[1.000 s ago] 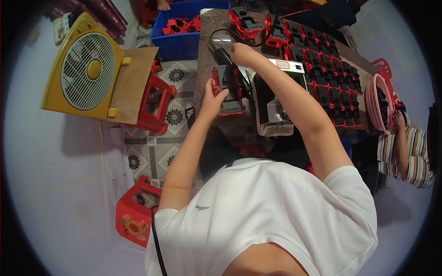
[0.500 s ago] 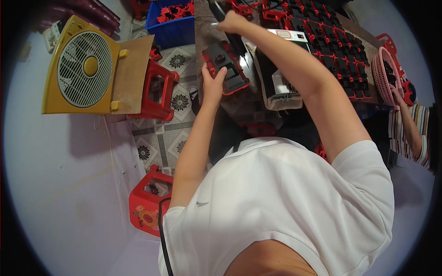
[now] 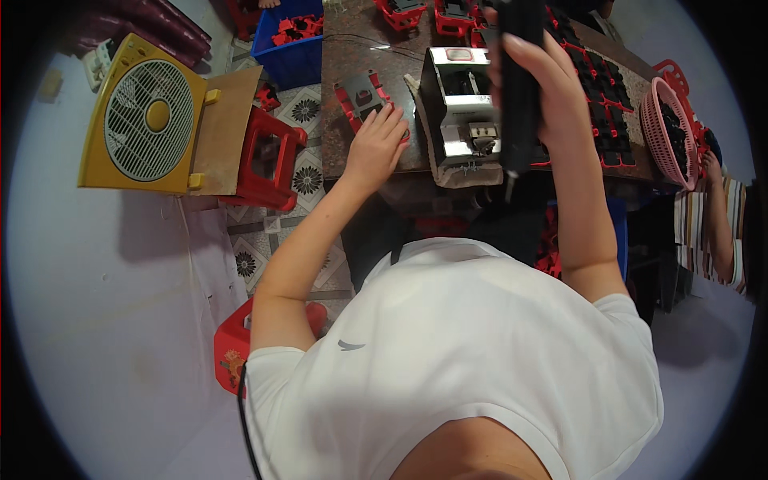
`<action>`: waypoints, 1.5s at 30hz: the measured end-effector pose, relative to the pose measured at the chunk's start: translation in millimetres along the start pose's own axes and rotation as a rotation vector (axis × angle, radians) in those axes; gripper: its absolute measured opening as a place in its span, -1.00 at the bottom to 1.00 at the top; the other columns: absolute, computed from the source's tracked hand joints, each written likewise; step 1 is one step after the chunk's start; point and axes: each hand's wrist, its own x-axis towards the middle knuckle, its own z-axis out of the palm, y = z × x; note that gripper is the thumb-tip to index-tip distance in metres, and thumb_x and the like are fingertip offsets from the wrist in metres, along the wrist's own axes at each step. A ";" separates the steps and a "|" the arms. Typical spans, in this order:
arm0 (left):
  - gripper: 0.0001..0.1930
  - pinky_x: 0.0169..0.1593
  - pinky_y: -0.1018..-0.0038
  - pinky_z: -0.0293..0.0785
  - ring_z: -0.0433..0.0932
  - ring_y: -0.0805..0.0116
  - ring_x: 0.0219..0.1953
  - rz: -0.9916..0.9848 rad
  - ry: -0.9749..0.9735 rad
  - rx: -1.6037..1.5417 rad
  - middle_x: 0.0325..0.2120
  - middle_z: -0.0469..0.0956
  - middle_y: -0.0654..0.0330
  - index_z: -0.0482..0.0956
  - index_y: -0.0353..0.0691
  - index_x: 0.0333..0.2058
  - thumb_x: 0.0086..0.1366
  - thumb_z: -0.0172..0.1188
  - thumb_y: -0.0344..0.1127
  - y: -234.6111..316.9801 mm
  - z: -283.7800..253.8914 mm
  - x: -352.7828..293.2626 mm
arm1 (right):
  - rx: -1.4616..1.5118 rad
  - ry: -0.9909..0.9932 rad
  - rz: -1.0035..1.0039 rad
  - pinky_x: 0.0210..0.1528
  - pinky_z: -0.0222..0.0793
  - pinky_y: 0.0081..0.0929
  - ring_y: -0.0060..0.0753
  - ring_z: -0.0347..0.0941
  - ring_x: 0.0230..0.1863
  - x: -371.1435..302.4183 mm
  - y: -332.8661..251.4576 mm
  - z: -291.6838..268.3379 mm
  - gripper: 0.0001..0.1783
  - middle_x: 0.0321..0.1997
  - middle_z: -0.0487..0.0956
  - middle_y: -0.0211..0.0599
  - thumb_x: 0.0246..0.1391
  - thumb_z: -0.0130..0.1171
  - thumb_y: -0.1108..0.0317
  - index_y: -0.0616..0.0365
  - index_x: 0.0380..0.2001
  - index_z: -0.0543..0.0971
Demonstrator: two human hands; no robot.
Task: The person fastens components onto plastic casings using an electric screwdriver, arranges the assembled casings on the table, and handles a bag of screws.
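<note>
My right hand [image 3: 554, 90] is wrapped round a long black electric screwdriver [image 3: 520, 96]. It holds the tool upright over the right side of a metal screw feeder [image 3: 456, 110], its thin bit pointing down toward me. Left of the feeder, a red and black plastic assembly [image 3: 362, 94] lies on the table. Across its near right end rests my left hand [image 3: 378, 150], fingers stretched out and covering part of it.
Rows of similar red and black assemblies [image 3: 612, 104] cover the table's right side, with a pink basket [image 3: 668, 132] of black parts beyond. Another person's hand [image 3: 710, 166] is beside it. At left are a blue bin [image 3: 290, 64], a yellow fan [image 3: 144, 120] and a red stool [image 3: 272, 160].
My right hand has brought the screwdriver from beyond the assembly rightward and nearer, over the feeder. My left hand has gone from gripping the assembly's sides to lying on it; the assembly has shifted slightly left.
</note>
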 end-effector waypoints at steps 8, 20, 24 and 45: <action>-0.54 0.24 0.13 0.14 0.26 0.04 0.22 -0.035 0.039 -0.026 0.11 0.35 -0.01 0.44 -0.28 -0.02 0.10 0.25 -0.26 15.5 -20.6 14.8 | -0.007 0.075 -0.201 -0.54 0.37 -0.62 -0.49 0.43 -0.56 -46.9 3.8 -62.6 -0.34 -0.42 0.45 -0.23 0.10 0.11 0.26 0.35 0.19 0.17; -0.28 0.10 0.20 0.25 0.43 0.28 -0.01 -1.487 -0.136 -0.893 -0.03 0.47 0.06 0.45 -0.09 -0.01 -0.02 0.25 0.31 -166.3 74.5 276.0 | 0.122 0.234 -0.180 -0.49 0.44 -0.58 -0.49 0.44 -0.55 -46.6 25.6 -117.7 -0.33 -0.47 0.47 -0.24 -0.06 0.07 0.60 0.41 0.17 0.15; -0.50 -0.03 0.01 0.41 0.62 0.16 -0.23 -1.353 -0.047 -1.027 -0.26 0.61 0.07 0.51 -0.13 -0.09 0.05 0.32 0.02 -209.8 123.7 276.6 | 0.092 0.277 -0.105 -0.48 0.46 -0.56 -0.48 0.44 -0.56 -48.4 28.7 -125.5 -0.32 -0.47 0.47 -0.22 -0.09 0.05 0.61 0.42 0.16 0.14; -0.75 -0.17 0.49 0.54 0.60 0.49 -0.27 -1.324 -0.399 -1.265 -0.29 0.60 0.32 0.50 -0.10 -0.17 0.24 0.13 -0.14 -160.3 25.3 148.3 | 0.035 0.040 -0.143 -0.59 0.38 -0.57 -0.46 0.43 -0.61 -50.7 39.0 -84.3 -0.21 -0.48 0.47 -0.22 -0.02 0.26 0.17 0.41 0.16 0.19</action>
